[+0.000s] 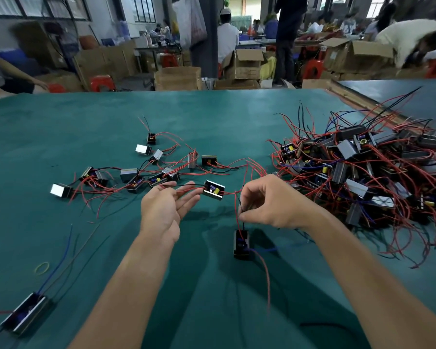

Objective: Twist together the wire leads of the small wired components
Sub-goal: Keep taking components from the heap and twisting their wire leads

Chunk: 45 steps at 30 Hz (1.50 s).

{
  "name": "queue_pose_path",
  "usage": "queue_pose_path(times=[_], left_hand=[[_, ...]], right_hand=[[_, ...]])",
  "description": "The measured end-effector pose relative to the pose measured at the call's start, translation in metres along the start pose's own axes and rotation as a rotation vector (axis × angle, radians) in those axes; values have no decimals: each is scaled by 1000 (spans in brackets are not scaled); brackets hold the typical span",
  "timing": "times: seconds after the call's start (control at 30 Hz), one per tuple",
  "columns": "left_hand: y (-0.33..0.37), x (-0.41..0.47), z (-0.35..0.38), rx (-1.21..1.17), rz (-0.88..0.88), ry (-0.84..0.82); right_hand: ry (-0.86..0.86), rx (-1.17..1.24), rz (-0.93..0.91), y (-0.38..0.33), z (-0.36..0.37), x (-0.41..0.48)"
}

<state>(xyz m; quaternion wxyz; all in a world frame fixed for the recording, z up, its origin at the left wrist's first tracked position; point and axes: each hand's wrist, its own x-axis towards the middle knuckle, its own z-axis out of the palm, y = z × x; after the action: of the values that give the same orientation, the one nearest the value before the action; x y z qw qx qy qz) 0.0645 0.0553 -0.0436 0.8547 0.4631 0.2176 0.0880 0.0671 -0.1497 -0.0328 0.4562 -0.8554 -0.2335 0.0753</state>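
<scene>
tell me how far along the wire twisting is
Done, it seems: a string of components lies linked by red wires on the left of the mat. In hand: the right hand pinches red and black leads above a black component; the left hand supports a wire of a second component. Left: the big tangled pile on the right.

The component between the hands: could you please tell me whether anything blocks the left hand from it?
Nothing visible does. The left hand lies open just beside the component, whose leads cross its fingers; the right hand pinches wires on the far side.
</scene>
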Motion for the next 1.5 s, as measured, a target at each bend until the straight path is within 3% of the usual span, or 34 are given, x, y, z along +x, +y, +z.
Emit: queue_pose_path(times=[0.13, 0.27, 0.4, 0.67, 0.97, 1.23, 1.4, 1.5], left_hand=[[2, 2, -3, -97, -34, 42], [-1, 0, -2, -78, -20, 58], [-7, -6, 4, 111, 113, 10], [-24, -17, 12, 498, 345, -255], [-21, -21, 9, 636, 335, -352], [-10, -25, 10, 343, 112, -402], [-6, -22, 10, 198, 243, -332], [-8, -24, 11, 228, 305, -410]], right_hand=[[-88, 173, -16, 0, 0, -2], [1, 121, 35, 3, 6, 3], [25, 141, 81, 6, 13, 6], [-38, 131, 39, 4, 20, 9], [-58, 104, -1, 3, 16, 7], [-116, 150, 55, 1, 10, 4], [-136, 161, 62, 1, 10, 5], [-139, 167, 83, 2, 10, 5]])
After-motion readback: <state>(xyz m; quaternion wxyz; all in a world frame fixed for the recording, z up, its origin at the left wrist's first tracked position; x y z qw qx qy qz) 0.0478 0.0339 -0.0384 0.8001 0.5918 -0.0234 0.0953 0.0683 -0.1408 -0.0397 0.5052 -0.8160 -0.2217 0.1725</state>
